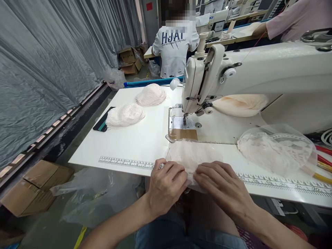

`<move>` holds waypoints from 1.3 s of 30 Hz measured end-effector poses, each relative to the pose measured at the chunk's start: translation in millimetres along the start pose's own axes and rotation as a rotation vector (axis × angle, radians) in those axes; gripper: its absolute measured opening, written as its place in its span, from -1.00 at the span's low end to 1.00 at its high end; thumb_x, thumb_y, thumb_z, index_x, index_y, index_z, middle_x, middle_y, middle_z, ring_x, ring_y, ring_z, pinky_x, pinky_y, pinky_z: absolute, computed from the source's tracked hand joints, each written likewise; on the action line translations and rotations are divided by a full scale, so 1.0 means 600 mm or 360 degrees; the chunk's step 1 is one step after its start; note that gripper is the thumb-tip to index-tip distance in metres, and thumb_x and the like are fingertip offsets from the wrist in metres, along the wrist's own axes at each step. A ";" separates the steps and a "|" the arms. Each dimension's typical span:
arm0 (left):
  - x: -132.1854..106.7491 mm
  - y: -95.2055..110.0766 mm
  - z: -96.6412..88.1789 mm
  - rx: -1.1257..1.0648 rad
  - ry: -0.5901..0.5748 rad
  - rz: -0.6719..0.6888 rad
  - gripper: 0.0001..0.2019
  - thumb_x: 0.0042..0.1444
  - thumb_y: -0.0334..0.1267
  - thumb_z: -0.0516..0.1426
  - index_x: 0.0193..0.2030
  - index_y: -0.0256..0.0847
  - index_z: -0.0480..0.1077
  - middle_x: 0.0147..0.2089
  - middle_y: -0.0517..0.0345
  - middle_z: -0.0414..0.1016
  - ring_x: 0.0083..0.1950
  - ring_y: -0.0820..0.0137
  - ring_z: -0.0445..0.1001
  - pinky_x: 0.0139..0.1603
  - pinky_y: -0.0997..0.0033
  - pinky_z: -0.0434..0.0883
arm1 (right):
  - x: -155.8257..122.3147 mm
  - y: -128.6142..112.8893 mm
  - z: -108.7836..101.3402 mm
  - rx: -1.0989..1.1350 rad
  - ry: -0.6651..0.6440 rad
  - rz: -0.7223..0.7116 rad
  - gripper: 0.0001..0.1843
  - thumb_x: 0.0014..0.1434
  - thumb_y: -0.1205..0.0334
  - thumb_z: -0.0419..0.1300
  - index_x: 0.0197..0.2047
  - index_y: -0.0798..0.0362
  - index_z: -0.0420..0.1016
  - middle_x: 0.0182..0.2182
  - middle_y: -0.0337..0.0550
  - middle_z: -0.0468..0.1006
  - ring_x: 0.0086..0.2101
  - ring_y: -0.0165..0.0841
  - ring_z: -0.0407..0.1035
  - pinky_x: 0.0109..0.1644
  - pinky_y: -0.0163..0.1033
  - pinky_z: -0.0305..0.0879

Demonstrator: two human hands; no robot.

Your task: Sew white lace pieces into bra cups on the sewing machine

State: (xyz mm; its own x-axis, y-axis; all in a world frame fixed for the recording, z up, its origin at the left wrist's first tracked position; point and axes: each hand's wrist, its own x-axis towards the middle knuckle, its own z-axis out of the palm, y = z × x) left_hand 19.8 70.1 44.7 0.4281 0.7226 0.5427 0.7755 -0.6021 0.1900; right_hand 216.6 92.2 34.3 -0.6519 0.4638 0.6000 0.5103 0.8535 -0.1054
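- Sheer white fabric [195, 154]: at the desk's [124, 145] front edge, just before the sewing machine [198, 83].
- Left hand [168, 185]: fingers bent onto the fabric's left side; whether it pinches, I cannot tell.
- Right hand [223, 186]: fingers close together on its right side; pinch likewise unclear.
- White lace pile [126, 115]: by the desk's left edge.
- Pinkish pile [150, 94]: near the far edge.

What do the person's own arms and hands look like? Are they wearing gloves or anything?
No gloves! The left hand and right hand are both bare, with no rings that I can see. The left forearm and right forearm are bare too: no sleeves, watch or bracelet shows.
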 end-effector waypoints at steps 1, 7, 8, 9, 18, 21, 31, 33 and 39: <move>0.000 0.000 -0.002 -0.0009 -0.0027 -0.0007 -0.92 0.20 -0.40 0.07 -0.30 -0.25 0.38 -0.26 0.18 0.51 -0.20 0.45 0.44 -0.11 0.28 0.19 | -0.003 0.001 0.003 0.0002 0.0009 -0.0053 -0.77 0.26 0.51 -0.04 -0.14 0.12 0.38 -0.19 -0.01 0.50 -0.09 -0.23 0.32 -0.03 -0.04 0.22; -0.003 0.000 -0.010 -0.0079 -0.0133 -0.0022 -0.86 0.20 -0.50 0.03 -0.25 -0.25 0.39 -0.20 0.19 0.52 -0.14 0.45 0.44 -0.06 0.29 0.19 | -0.010 0.002 0.012 0.0041 0.0024 -0.0157 -0.76 0.25 0.56 -0.05 -0.11 0.20 0.37 -0.19 0.03 0.52 -0.08 -0.22 0.33 -0.01 -0.03 0.24; -0.004 0.000 -0.010 -0.0082 -0.0129 -0.0019 -0.84 0.21 -0.50 0.02 -0.24 -0.25 0.39 -0.20 0.18 0.52 -0.13 0.45 0.44 -0.06 0.29 0.19 | -0.009 0.001 0.012 0.0045 0.0023 -0.0150 -0.76 0.25 0.56 -0.06 -0.12 0.20 0.37 -0.20 0.02 0.52 -0.10 -0.23 0.34 -0.01 -0.04 0.25; -0.005 0.000 -0.009 -0.0081 -0.0119 -0.0014 -0.84 0.21 -0.50 0.01 -0.24 -0.25 0.39 -0.19 0.18 0.52 -0.13 0.45 0.44 -0.06 0.29 0.19 | -0.007 0.001 0.011 0.0049 0.0014 -0.0144 -0.76 0.26 0.56 -0.07 -0.14 0.19 0.37 -0.22 0.01 0.52 -0.12 -0.24 0.35 -0.02 -0.05 0.25; -0.011 0.001 -0.004 -0.0031 -0.0051 0.0126 -0.85 0.22 -0.51 0.02 -0.23 -0.29 0.39 -0.17 0.16 0.54 -0.06 0.46 0.44 -0.05 0.34 0.22 | -0.002 0.002 0.006 0.0118 -0.0078 -0.0093 -0.78 0.26 0.51 -0.03 -0.13 0.11 0.36 -0.22 -0.04 0.51 -0.13 -0.27 0.36 -0.02 -0.04 0.29; -0.011 0.000 -0.004 0.0016 -0.0027 0.0172 -0.86 0.21 -0.51 0.03 -0.24 -0.31 0.39 -0.18 0.15 0.54 -0.07 0.46 0.45 -0.06 0.34 0.24 | 0.001 0.001 0.004 0.0148 -0.0108 -0.0073 -0.79 0.27 0.50 -0.04 -0.15 0.10 0.36 -0.23 -0.04 0.50 -0.16 -0.29 0.37 -0.02 -0.03 0.30; -0.010 -0.002 -0.001 0.0041 0.0005 0.0196 -0.86 0.18 -0.54 0.04 -0.27 -0.31 0.38 -0.20 0.15 0.55 -0.13 0.46 0.47 -0.07 0.34 0.24 | 0.006 -0.002 0.003 0.0109 -0.0130 -0.0106 -0.81 0.23 0.54 -0.02 -0.21 0.14 0.34 -0.29 -0.04 0.47 -0.22 -0.30 0.34 0.01 0.05 0.29; -0.010 -0.003 -0.002 0.0048 -0.0021 0.0202 -0.87 0.19 -0.54 0.04 -0.28 -0.30 0.38 -0.19 0.16 0.54 -0.14 0.48 0.47 -0.07 0.35 0.23 | 0.006 -0.002 0.002 0.0115 -0.0138 -0.0104 -0.79 0.25 0.52 -0.06 -0.22 0.13 0.35 -0.29 -0.03 0.48 -0.20 -0.29 0.35 0.02 0.07 0.28; -0.011 -0.005 -0.004 0.0116 -0.0099 0.0214 -0.88 0.20 -0.49 0.05 -0.24 -0.26 0.38 -0.22 0.21 0.52 -0.15 0.51 0.46 -0.07 0.36 0.23 | 0.006 -0.004 -0.004 0.0116 -0.0128 -0.0128 -0.75 0.25 0.52 -0.07 -0.17 0.13 0.38 -0.29 -0.02 0.52 -0.14 -0.26 0.37 0.06 0.08 0.27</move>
State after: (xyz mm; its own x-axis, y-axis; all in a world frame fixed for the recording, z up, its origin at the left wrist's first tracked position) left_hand 13.5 66.1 42.2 0.5563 0.6582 0.5072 0.7401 -0.6700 0.0577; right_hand 214.3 91.6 38.7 -0.7332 0.4084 0.5436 0.4144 0.9023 -0.1190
